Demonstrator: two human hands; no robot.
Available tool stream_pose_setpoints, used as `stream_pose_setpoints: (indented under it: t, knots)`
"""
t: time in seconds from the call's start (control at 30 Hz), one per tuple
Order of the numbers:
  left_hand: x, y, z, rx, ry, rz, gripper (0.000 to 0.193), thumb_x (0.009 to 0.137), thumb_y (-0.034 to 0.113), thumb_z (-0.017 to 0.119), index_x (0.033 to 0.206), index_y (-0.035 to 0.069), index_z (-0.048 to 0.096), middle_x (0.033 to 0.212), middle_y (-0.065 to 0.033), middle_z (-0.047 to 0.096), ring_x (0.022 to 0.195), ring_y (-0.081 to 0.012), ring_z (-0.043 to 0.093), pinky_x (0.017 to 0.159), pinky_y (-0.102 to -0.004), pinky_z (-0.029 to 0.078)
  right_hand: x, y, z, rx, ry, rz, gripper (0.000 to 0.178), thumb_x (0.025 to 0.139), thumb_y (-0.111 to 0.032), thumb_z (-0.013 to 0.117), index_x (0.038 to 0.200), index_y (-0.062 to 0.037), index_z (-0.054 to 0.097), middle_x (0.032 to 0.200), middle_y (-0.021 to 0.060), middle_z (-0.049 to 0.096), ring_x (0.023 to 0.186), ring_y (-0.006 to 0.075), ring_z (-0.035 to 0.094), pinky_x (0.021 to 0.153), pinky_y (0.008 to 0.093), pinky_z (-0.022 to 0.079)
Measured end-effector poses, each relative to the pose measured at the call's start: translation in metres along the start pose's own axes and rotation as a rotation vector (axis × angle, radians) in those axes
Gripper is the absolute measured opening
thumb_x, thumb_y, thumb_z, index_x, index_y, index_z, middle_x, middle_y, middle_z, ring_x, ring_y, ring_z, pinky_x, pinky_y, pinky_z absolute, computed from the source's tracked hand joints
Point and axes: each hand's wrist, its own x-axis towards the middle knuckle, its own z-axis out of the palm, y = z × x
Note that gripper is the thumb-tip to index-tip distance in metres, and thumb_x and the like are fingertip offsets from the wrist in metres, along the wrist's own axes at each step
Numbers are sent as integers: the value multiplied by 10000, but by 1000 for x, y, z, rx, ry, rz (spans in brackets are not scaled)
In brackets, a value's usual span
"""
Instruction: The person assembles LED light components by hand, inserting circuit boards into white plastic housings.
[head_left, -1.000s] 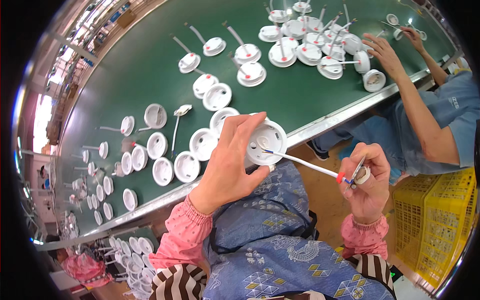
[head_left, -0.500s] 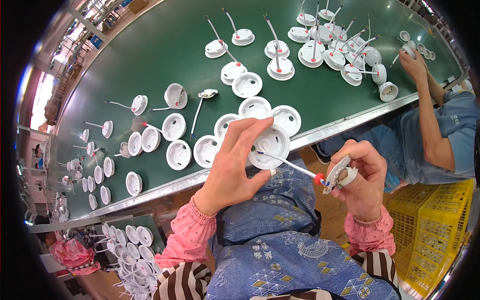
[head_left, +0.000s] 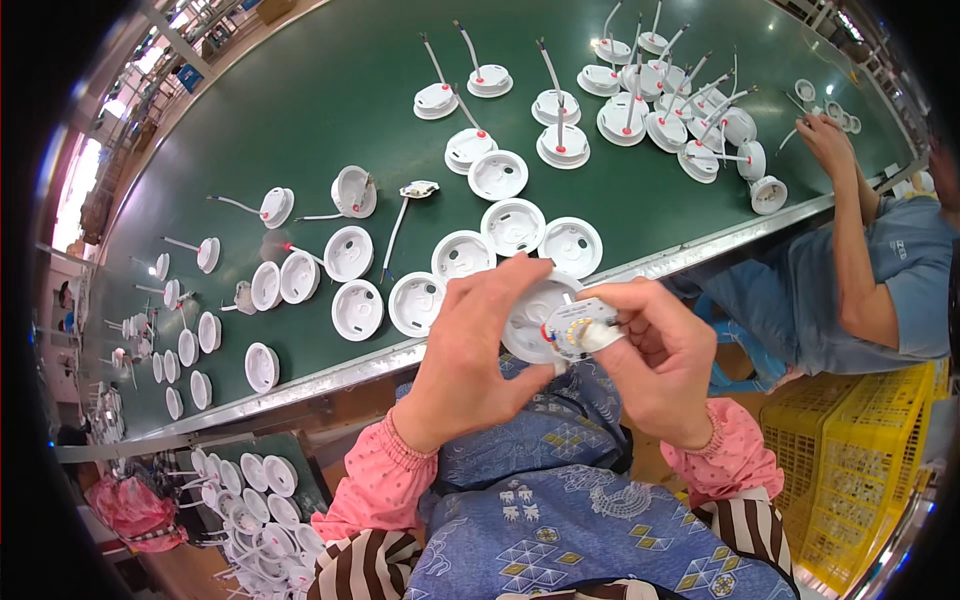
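Note:
Near the table edge, my left hand (head_left: pixel 462 360) grips a white round lamp housing (head_left: pixel 524 318) by its rim, fingers and thumb around its left side. My right hand (head_left: pixel 660 368) pinches a small light board (head_left: pixel 574 330) with yellowish LED dots between thumb and fingers. A soft white piece sits on the board, close to the thumb. The board is at the housing's open face, overlapping its right part. Most of the board's white cable is hidden behind the board and housing. Beside my left hand are several open housings (head_left: pixel 417 303) on the table.
On the green table (head_left: pixel 330 100), many housings with upright cables (head_left: pixel 622 120) are grouped at the far right. A loose light board with cable (head_left: pixel 419 189) lies mid-table. A co-worker's hand (head_left: pixel 828 145) works at right, above yellow crates (head_left: pixel 850 450). More housings (head_left: pixel 265 490) are piled lower left.
My right hand has moved left, bringing the light board from the right up to the housing. The cable, earlier stretched between my hands with its tip at the housing, is now mostly out of sight.

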Motion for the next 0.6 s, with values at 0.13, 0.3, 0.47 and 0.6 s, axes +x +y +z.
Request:
stream_pose_setpoints:
  t: [0.13, 0.3, 0.47, 0.6]
  knots:
    - [0, 12, 2, -29, 16, 2, 878, 604, 44, 851, 1407, 17, 496, 1299, -169, 609, 1160, -347, 604, 1017, -416, 442, 4, 6, 12, -134, 50, -105, 270, 868, 79, 649, 1130, 19, 671, 898, 59, 698, 695, 18, 601, 575, 195, 472]
    - [-2, 9, 3, -54, 32, 25, 878, 615, 16, 839, 1414, 3, 475, 1309, -184, 592, 1156, -368, 596, 950, -419, 493, 5, 4, 13, -295, 8, -128, 271, 826, 77, 663, 1088, 12, 674, 840, 70, 685, 605, 41, 577, 527, 221, 443]
    - [-7, 8, 3, -107, 43, 24, 869, 631, -25, 828, 1420, 0, 465, 1344, -196, 563, 1173, -389, 582, 941, -417, 519, 8, 0, 21, -250, 36, -164, 234, 816, 75, 658, 1042, 13, 665, 799, 71, 675, 571, 64, 566, 510, 247, 434]
    - [-10, 4, 6, -137, 69, 33, 878, 630, -35, 829, 1426, 4, 459, 1348, -190, 559, 1179, -385, 577, 986, -431, 501, 8, 2, 18, -211, -33, -34, 223, 821, 78, 637, 1035, 21, 658, 805, 86, 677, 605, 84, 617, 535, 254, 467]
